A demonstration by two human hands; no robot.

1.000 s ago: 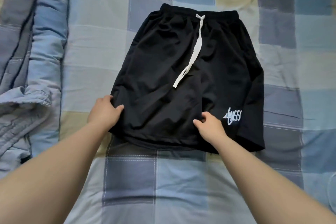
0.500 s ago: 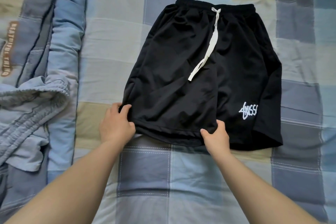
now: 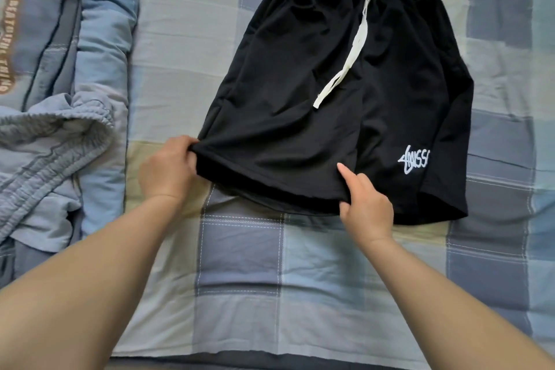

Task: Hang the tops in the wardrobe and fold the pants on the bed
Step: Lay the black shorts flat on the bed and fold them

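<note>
The shorts (image 3: 300, 93) lie flat on the bed (image 3: 240, 264), waistband away, hems toward the person. The left hand (image 3: 166, 171) and right hand (image 3: 368, 210) each pinch one leg's hem.

Shorts (image 3: 300, 99) on bed (image 3: 240, 264), quilt (image 3: 99, 39) left

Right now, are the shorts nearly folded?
Not yet. The shorts lie spread flat on the bed. The left hand and right hand pinch one leg's hem, so folding is only starting. A grey garment beside them still waits.
</note>
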